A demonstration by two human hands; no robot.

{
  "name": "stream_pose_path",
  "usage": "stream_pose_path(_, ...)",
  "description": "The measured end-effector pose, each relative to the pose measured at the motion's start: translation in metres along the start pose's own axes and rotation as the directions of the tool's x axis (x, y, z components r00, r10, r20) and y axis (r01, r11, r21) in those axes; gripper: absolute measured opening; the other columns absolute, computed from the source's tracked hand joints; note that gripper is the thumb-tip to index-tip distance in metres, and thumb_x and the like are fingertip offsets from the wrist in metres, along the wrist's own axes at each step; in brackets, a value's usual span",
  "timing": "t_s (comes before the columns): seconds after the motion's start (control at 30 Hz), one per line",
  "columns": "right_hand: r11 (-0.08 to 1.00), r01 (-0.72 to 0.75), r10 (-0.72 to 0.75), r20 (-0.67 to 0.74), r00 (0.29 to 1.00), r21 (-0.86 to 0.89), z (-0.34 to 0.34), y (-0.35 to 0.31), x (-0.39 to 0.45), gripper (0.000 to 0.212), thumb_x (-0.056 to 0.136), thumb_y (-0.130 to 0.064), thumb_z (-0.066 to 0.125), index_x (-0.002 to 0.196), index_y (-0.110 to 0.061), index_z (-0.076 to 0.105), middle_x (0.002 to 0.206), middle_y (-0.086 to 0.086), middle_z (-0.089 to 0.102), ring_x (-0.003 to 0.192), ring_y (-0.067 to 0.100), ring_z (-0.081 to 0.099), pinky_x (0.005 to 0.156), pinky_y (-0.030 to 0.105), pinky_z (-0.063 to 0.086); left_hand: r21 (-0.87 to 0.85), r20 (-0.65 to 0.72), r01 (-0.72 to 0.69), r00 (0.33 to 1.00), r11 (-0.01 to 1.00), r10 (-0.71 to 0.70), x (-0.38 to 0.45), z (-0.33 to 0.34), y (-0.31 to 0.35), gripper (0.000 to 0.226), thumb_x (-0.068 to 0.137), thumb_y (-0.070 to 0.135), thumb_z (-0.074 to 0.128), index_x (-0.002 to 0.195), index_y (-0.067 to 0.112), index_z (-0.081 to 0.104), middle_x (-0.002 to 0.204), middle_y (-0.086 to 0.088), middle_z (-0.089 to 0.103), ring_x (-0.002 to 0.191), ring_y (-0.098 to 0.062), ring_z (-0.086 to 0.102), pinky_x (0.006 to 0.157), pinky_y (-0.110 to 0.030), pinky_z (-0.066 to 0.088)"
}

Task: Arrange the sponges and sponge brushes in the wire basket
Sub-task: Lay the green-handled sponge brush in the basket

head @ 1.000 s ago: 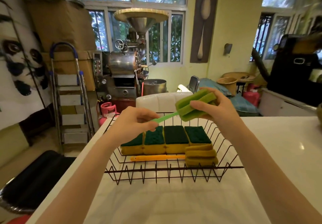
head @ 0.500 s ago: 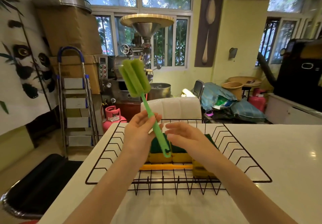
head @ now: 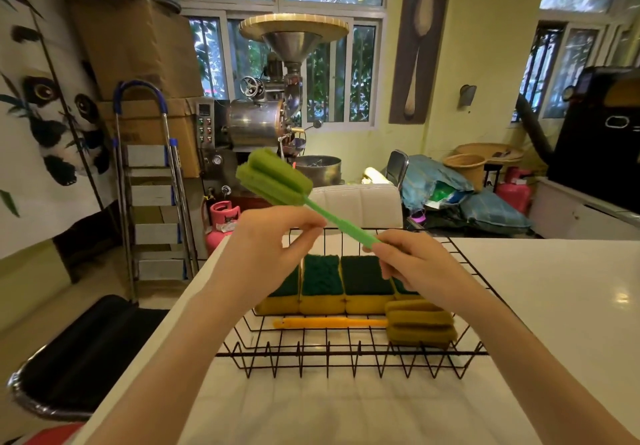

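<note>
While my left hand [head: 266, 247] pinches the middle of the green sponge brush [head: 301, 199] and my right hand [head: 420, 264] closes its grip on the handle's end, the brush hangs in the air above the wire basket [head: 349, 354], foam head tilted up to the left. Inside the basket, near the desk's [head: 554, 289] left edge, a row of green-topped yellow sponges [head: 322, 285] stands behind an orange sponge brush [head: 381, 323] lying along the front wall.

stepladder [head: 152, 181] | coffee roaster [head: 263, 122] | pink gas cylinder [head: 224, 218] | white counter [head: 554, 306]
</note>
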State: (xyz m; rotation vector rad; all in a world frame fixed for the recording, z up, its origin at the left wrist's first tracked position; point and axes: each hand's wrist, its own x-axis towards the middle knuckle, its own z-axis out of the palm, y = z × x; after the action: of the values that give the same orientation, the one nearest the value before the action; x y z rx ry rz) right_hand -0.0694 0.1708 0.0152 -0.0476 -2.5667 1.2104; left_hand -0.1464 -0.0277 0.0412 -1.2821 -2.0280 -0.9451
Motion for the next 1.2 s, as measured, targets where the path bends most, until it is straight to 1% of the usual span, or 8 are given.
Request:
stream_pose_path(0.1,0.985,0.036,-0.013,0.136,0.991,-0.167,-0.01,-0.001,-0.004,0.016,0.093,-0.027,0.045,0.096,-0.027,0.061,0.064,-0.006,0.058,0.044,0.0,0.044,0.041,0.012,0.034,0.173,0.106,-0.115,0.99,0.978,0.098,0.0,-0.007,0.002,0.041,0.076,0.026,0.067,0.116,0.022,0.059,0.119,0.003,0.061,0.113,-0.005,0.048,0.098,-0.026,0.037)
stream_pose_path(0.2,0.973,0.046,0.006,0.223,0.975,-0.226,-0.021,-0.002,-0.009,0.016,0.091,-0.028,0.048,0.099,-0.032,0.061,0.068,-0.008,0.062,0.057,0.004,0.049,0.052,0.015,0.039,0.281,0.4,-0.058,0.914,0.958,-0.062,-0.004,-0.001,-0.006,0.051,0.079,0.036,0.062,0.127,0.03,0.047,0.139,0.008,0.046,0.131,-0.01,0.034,0.109,-0.029,0.023)
stream_pose_path(0.3,0.975,0.033,0.023,0.243,0.97,-0.222,-0.028,-0.001,-0.012,0.015,0.09,-0.026,0.051,0.096,-0.031,0.063,0.069,-0.008,0.063,0.056,-0.004,0.052,0.052,0.01,0.042,0.24,0.591,0.108,0.772,0.965,-0.234,-0.007,0.005,-0.015,0.047,0.078,0.04,0.062,0.123,0.032,0.051,0.125,0.008,0.056,0.109,-0.009,0.05,0.097,-0.029,0.044)
stream_pose_path(0.4,0.973,0.01,0.059,0.288,0.956,-0.233,-0.03,0.003,-0.012,0.013,0.089,-0.025,0.054,0.094,-0.03,0.065,0.071,-0.008,0.065,0.061,-0.004,0.056,0.057,0.01,0.044,0.194,0.692,0.161,0.677,0.968,-0.251,-0.008,0.008,-0.015,0.046,0.074,0.042,0.066,0.118,0.031,0.055,0.105,0.01,0.058,0.088,-0.004,0.052,0.075,-0.017,0.045)
stream_pose_path(0.6,0.948,-0.058,0.181,0.381,0.907,-0.312,-0.026,0.006,-0.013,0.011,0.088,-0.025,0.056,0.094,-0.026,0.065,0.078,-0.01,0.069,0.067,-0.002,0.06,0.063,0.012,0.042,0.26,0.798,0.173,0.515,0.95,-0.313,-0.013,0.015,-0.022,0.048,0.071,0.043,0.069,0.116,0.038,0.052,0.104,0.01,0.048,0.097,-0.01,0.047,0.083,-0.024,0.047)
stream_pose_path(0.87,0.906,0.004,0.179,0.393,0.902,-0.422,-0.019,0.011,-0.01,0.012,0.086,-0.028,0.057,0.081,-0.039,0.057,0.08,-0.018,0.061,0.077,0.0,0.056,0.072,0.019,0.043,0.266,0.798,0.157,0.517,0.951,-0.309,-0.013,0.02,-0.027,0.047,0.072,0.041,0.069,0.116,0.039,0.052,0.105,0.009,0.046,0.096,-0.01,0.044,0.085,-0.026,0.045)
stream_pose_path(1.07,0.903,0.021,0.147,0.354,0.924,-0.429,-0.019,0.009,-0.01,0.017,0.087,-0.02,0.056,0.1,-0.027,0.064,0.088,-0.009,0.067,0.08,0.001,0.06,0.078,0.017,0.047,0.194,0.721,0.175,0.642,0.965,-0.261,-0.009,0.013,-0.026,0.043,0.073,0.037,0.07,0.113,0.037,0.055,0.096,0.013,0.049,0.083,-0.004,0.046,0.067,-0.012,0.039)
stream_pose_path(1.2,0.896,0.013,0.169,0.37,0.914,-0.443,-0.017,0.006,-0.011,0.021,0.086,-0.019,0.058,0.104,-0.024,0.066,0.089,-0.013,0.063,0.08,-0.001,0.057,0.076,0.014,0.045,0.207,0.744,0.168,0.612,0.964,-0.267,-0.01,0.013,-0.025,0.042,0.073,0.037,0.069,0.113,0.037,0.055,0.097,0.013,0.048,0.086,-0.005,0.046,0.068,-0.012,0.038)
